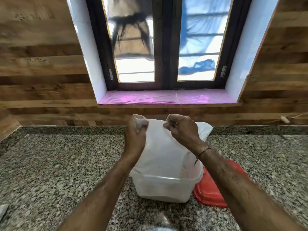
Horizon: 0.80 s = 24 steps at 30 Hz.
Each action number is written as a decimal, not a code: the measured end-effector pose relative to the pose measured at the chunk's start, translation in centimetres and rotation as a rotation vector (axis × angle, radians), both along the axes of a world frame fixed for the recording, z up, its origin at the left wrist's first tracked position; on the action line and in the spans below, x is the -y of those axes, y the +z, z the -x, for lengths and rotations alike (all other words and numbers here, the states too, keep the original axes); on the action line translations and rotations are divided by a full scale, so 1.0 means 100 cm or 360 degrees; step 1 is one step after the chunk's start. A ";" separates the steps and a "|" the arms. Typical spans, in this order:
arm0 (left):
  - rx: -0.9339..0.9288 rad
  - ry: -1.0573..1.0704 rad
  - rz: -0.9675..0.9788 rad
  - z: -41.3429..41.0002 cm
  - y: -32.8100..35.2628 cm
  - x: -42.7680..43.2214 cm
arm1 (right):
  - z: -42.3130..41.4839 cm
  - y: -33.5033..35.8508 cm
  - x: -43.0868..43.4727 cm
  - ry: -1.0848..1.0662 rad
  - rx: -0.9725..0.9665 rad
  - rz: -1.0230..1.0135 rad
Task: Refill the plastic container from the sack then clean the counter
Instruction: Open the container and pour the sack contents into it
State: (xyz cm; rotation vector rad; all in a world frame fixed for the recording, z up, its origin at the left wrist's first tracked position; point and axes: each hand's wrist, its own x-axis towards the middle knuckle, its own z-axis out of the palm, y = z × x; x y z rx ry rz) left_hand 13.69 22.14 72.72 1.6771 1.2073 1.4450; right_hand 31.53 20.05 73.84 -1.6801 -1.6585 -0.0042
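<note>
A translucent white plastic sack point(164, 147) hangs upside down over a clear plastic container point(165, 187) that stands on the speckled granite counter point(66, 164). My left hand point(135, 135) grips one upper corner of the sack and my right hand point(180, 130) pinches the top edge beside it. The sack's lower end reaches into the container's open mouth. Pale grains show faintly inside the container at its right wall. The container's red lid point(211, 192) lies flat on the counter just to its right, partly under my right forearm.
A wood-panelled wall with a dark-framed window point(166, 47) rises behind the counter, with a pink-covered sill point(166, 98). A pale scrap point(3, 210) sits at the counter's far left edge. The granite spreads out on both sides of the container.
</note>
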 end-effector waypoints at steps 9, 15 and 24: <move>-0.0366 0.0044 0.0037 -0.015 -0.019 0.012 | 0.016 0.003 -0.001 -0.0129 -0.0081 -0.0179; -0.0278 -0.0125 0.0130 -0.007 -0.026 0.008 | 0.005 -0.009 0.002 0.0009 -0.0063 -0.0078; 0.0707 -0.0285 0.0583 0.041 -0.027 -0.010 | -0.077 0.024 0.006 -0.0047 0.0397 0.0347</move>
